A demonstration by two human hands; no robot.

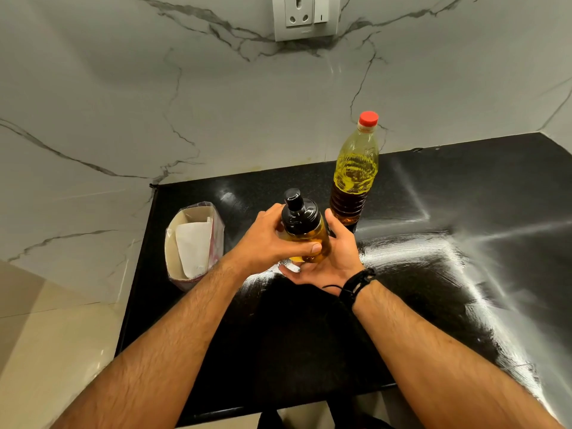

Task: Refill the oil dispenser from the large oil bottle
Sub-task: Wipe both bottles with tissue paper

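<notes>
Amber glass shows under the glossy black domed cap of the oil dispenser [305, 230], held just above the polished black stone counter [464, 289]. The left hand [269, 239] wraps around its body, thumb across the front; the right hand [334, 255] cups its side and base. Just behind stands the large oil bottle [356, 168], ribbed clear plastic, yellow oil, red cap on. A lined cardboard box [193, 246] sits left.

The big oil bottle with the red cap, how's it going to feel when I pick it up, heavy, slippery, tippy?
The large oil bottle looks nearly full, so probably heavy for its size. It stands tall and narrow on the black counter, so a sideways nudge might tip it. The ribbed clear plastic likely flexes if squeezed.
</notes>
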